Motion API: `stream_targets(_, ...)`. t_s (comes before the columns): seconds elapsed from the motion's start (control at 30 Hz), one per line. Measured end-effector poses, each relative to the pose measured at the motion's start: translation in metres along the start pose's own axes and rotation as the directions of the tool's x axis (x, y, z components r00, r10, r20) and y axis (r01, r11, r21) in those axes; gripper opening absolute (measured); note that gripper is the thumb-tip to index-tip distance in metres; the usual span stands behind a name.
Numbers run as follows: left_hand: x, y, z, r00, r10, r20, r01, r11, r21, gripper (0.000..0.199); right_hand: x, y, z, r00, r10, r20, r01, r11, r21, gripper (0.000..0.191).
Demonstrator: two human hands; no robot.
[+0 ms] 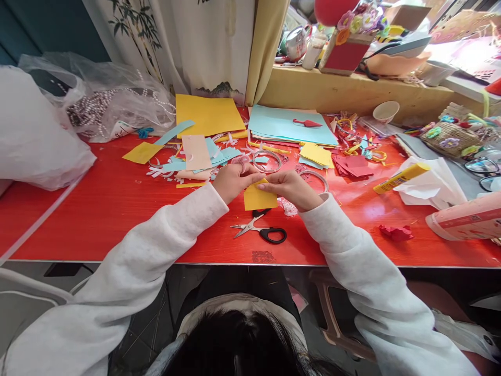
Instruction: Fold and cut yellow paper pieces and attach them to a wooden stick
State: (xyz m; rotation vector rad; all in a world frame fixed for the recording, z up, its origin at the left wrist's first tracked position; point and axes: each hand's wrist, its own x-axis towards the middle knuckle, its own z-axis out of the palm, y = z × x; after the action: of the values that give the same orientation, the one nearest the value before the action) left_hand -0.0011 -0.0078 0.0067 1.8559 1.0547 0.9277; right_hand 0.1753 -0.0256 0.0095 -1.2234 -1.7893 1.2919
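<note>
Yellow paper [260,200] between the fingers [275,178]

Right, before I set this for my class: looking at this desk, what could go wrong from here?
The scissors lie open on the near side of the yellow paper, so a hand or sleeve might catch the blades.
With the left hand and right hand both on that small piece, it could crease unevenly.
Loose paper scraps lie just beyond the left hand; small pieces could get mixed in.
</note>
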Motion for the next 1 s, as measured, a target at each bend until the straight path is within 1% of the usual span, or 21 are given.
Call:
stream_targets(0.07, -0.0006, -0.0001, 0.0002, 1.000, -0.018, -0.014, 0.018, 1.000, 0.005, 0.026, -0.0013, -0.0014, 0.0006, 1.000, 0.008, 0.026, -0.008, 1.000, 0.011, 0.040)
stream_targets(0.17, -0.0006, -0.0007, 0.0000, 0.997, -0.013, -0.075, 0.013, 1.000, 0.002, 0.025, -0.0036, -0.0036, 0.0005, 0.996, 0.050, 0.071, -0.055, 0.996, 0.072, 0.045)
stream_targets(0.27, -0.0001, -0.0017, -0.0002, 0.994, -0.005, -0.112, 0.003, 1.000, -0.022, 0.025, -0.0048, -0.0044, -0.0005, 0.991, 0.063, 0.116, -0.076, 0.991, 0.109, 0.043)
stream_targets(0.4, 0.0008, -0.0025, 0.0001, 0.998, -0.050, -0.048, 0.046, 0.995, -0.083, 0.027, -0.0044, -0.0038, -0.0010, 0.987, 0.076, 0.142, -0.097, 0.984, 0.148, 0.036)
stream_targets(0.5, 0.0017, -0.0026, 0.0005, 0.999, -0.050, -0.003, 0.050, 0.996, -0.072, 0.027, -0.0035, -0.0041, 0.0001, 0.984, 0.105, 0.147, -0.132, 0.973, 0.187, 0.033)
stream_targets(0.6, 0.0025, -0.0026, 0.0007, 0.999, -0.040, -0.014, 0.039, 0.997, -0.061, 0.024, -0.0020, -0.0039, 0.0010, 0.990, 0.100, 0.099, -0.120, 0.967, 0.223, 0.033)
stream_targets(0.67, 0.0028, -0.0027, 0.0005, 0.999, -0.033, -0.026, 0.031, 0.997, -0.067, 0.024, -0.0008, -0.0031, 0.0009, 0.997, 0.059, 0.045, -0.067, 0.976, 0.206, 0.034)
stream_targets(0.73, 0.0029, -0.0033, 0.0004, 0.999, -0.028, -0.017, 0.027, 0.997, -0.067, 0.026, 0.0000, -0.0021, 0.0005, 1.000, 0.015, 0.020, -0.019, 0.983, 0.180, 0.035)
stream_targets(0.8, 0.0028, -0.0043, 0.0005, 1.000, -0.030, -0.007, 0.030, 0.999, -0.044, 0.026, 0.0001, -0.0016, 0.0002, 0.999, -0.003, 0.034, -0.004, 0.983, 0.186, 0.036)
stream_targets(0.9, 0.0029, -0.0061, 0.0011, 1.000, -0.028, -0.009, 0.028, 1.000, -0.006, 0.026, -0.0007, -0.0017, 0.0001, 0.998, 0.013, 0.066, -0.027, 0.976, 0.216, 0.037)
stream_targets(1.0, 0.0034, -0.0077, 0.0022, 0.999, -0.033, 0.005, 0.033, 0.999, -0.031, 0.027, -0.0016, -0.0019, -0.0001, 0.997, 0.027, 0.076, -0.044, 0.973, 0.225, 0.038)
